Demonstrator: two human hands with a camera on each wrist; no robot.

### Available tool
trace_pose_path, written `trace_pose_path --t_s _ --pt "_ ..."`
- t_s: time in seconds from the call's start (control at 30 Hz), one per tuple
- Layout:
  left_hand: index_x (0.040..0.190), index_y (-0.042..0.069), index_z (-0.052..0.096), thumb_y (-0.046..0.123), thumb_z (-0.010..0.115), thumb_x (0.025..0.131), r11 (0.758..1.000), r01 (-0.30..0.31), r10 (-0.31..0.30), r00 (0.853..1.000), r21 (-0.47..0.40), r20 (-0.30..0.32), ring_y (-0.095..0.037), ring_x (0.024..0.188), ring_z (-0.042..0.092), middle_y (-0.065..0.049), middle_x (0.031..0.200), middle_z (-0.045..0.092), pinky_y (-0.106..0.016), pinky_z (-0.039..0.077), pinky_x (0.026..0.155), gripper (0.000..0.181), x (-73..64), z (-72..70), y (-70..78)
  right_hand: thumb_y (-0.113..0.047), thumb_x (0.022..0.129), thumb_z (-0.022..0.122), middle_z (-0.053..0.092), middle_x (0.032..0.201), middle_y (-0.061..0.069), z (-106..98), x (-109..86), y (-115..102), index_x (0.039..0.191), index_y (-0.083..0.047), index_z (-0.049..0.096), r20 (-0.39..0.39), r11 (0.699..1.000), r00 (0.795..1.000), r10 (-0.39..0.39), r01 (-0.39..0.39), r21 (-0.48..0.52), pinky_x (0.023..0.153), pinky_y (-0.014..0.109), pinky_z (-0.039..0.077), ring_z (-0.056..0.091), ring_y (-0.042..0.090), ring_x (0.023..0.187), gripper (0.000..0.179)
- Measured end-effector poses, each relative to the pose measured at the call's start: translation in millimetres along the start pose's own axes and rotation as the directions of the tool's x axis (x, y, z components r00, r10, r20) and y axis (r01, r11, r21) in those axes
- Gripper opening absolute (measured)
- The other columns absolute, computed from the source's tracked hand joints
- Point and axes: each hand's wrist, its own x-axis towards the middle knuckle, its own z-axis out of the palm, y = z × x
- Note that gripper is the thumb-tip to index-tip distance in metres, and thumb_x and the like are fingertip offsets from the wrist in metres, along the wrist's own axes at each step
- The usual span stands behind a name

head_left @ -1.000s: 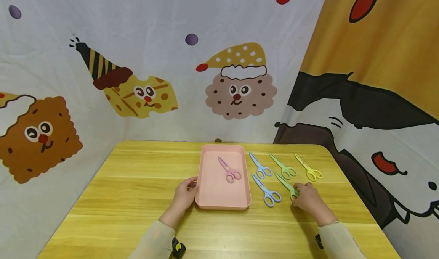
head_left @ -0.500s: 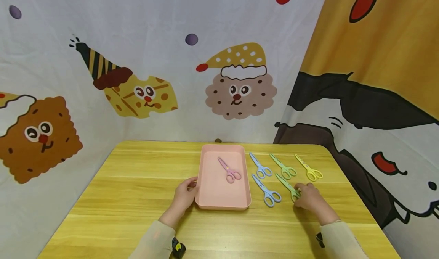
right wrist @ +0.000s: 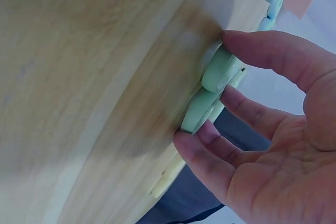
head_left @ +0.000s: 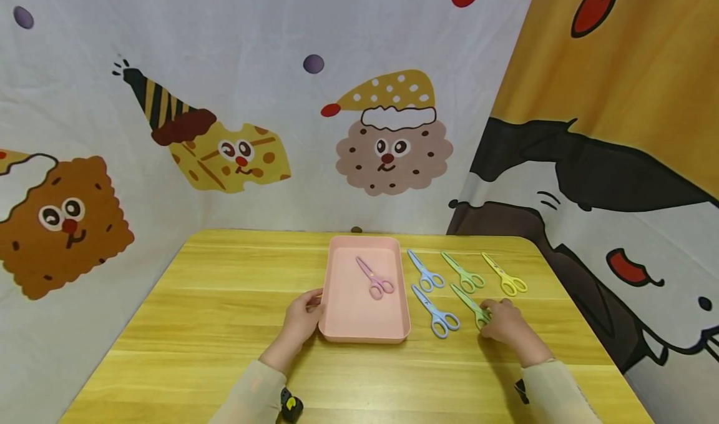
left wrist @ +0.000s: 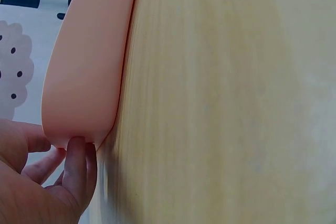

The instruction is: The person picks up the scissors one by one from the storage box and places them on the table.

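Note:
A pink tray [head_left: 365, 330] lies on the table, with a pair of pink-purple scissors [head_left: 375, 280] inside it. At the tray's left side, my left hand [head_left: 303, 316] holds the wall, its curled fingers [left wrist: 76, 166] against the outer surface. To the right of the tray, my right hand [head_left: 505, 323] grips the handles of the front green scissors [head_left: 470, 304] with thumb and fingertips. In the right wrist view, these green handles [right wrist: 210, 95] sit between the thumb and the other fingers, close to the tabletop. Part of the handles is hidden by the hand in the head view.
Two blue scissors [head_left: 437, 313] lie just right of the tray, one behind the other. Behind the gripped pair are another green pair [head_left: 465, 274] and a yellow pair [head_left: 507, 277]. A printed cloth [head_left: 269, 49] hangs behind the wooden table [head_left: 224, 311].
My right hand shifts very slightly at the green scissors' handles, which tilt a little and come back. The left hand and tray stay in place.

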Motion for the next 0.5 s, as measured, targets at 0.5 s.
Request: trace_pose_path --t_s 0.5 --pt "0.125 -0.001 0.058 0.004 0.059 0.09 1.0 0.001 -0.001 1.0 -0.003 -0.001 -0.025 0.096 0.061 -0.017 0.107 0.063 -0.033 0.055 0.08 0.035 -1.5 -0.7 2.0 -0.01 0.07 0.074 0.043 0.113 0.036 0.2 1.1 -4.5 0.12 0.005 0.054 0.014 1.0 1.0 0.025 -0.025 -0.007 0.069 0.051 0.046 0.046 0.05 0.095 0.056"
